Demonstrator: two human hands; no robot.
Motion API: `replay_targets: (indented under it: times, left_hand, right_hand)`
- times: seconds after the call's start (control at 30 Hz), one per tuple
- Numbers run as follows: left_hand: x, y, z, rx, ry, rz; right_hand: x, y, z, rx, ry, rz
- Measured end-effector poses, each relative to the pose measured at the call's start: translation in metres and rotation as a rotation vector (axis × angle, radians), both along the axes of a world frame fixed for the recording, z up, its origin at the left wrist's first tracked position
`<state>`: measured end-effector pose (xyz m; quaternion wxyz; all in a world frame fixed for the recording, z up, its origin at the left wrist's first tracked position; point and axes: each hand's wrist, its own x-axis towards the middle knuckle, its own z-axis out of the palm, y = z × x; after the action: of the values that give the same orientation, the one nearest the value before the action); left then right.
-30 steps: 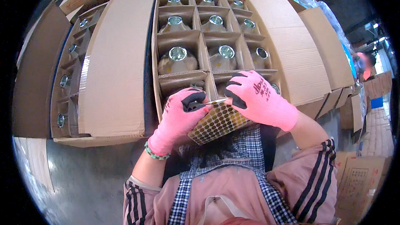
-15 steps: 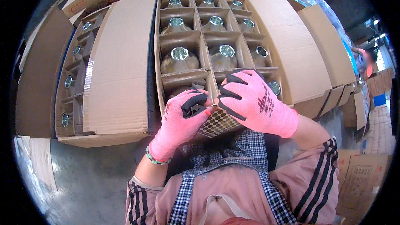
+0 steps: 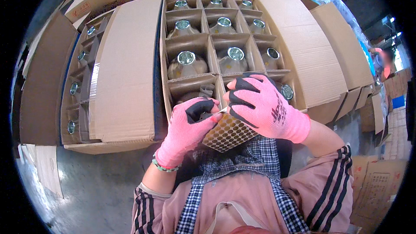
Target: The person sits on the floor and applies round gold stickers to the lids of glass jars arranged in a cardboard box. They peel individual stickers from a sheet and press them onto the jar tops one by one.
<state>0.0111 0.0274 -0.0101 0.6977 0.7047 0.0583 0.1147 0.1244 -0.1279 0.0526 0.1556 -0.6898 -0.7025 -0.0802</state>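
Note:
Both of my hands wear pink gloves with black-coated fingers, the thumb and some fingertips bare. My left hand (image 3: pixel 188 125) pinches the top edge of a sheet of round gold stickers (image 3: pixel 229 135), which hangs tilted before my apron. Close against it, my right hand (image 3: pixel 271 110) has its fingers bent and closed at the same edge, where a small pale bit shows between the two hands. Its fingertips are partly hidden. Just beyond, an open carton (image 3: pixel 164 67) holds round-bodied glass vessels (image 3: pixel 234 60) with shiny silver mouths, standing upright in cardboard dividers. Crumpled brown paper (image 3: pixel 206 92) lies in a near cell.
On the left stands another open carton (image 3: pixel 108 145) with similar vessels, its flap (image 3: pixel 128 69) spread toward the middle one. A right flap (image 3: pixel 303 52) leans outward. Closed cartons (image 3: pixel 377 190) are stacked at lower right. Far right, a person (image 3: pixel 383 63) is nearby.
The sticker sheet has tipped so that more of its gold dots show. My hands have stayed nearly in place, with the fingers shifting slightly at the sheet's edge.

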Motion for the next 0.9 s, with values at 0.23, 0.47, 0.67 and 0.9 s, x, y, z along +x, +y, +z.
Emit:
replay_targets:
  times: [0.23,0.47,0.67,0.9]
  left_hand:
    - [0.011,0.011,0.017,-0.193,0.177,-0.028]
    - [0.110,0.088,-0.002,-0.166,0.267,-0.482]
    - [0.110,0.126,-0.038,-0.219,0.271,-0.489]
    - [0.124,0.127,-0.042,-0.338,0.244,-0.582]
  right_hand:
    - [0.044,-0.009,0.027,0.283,0.386,-0.169]
    - [0.210,-0.029,0.000,0.480,0.804,-0.627]
    - [0.285,0.005,-0.037,0.274,0.361,-0.734]
    - [0.369,0.059,-0.065,-0.048,0.119,-1.013]
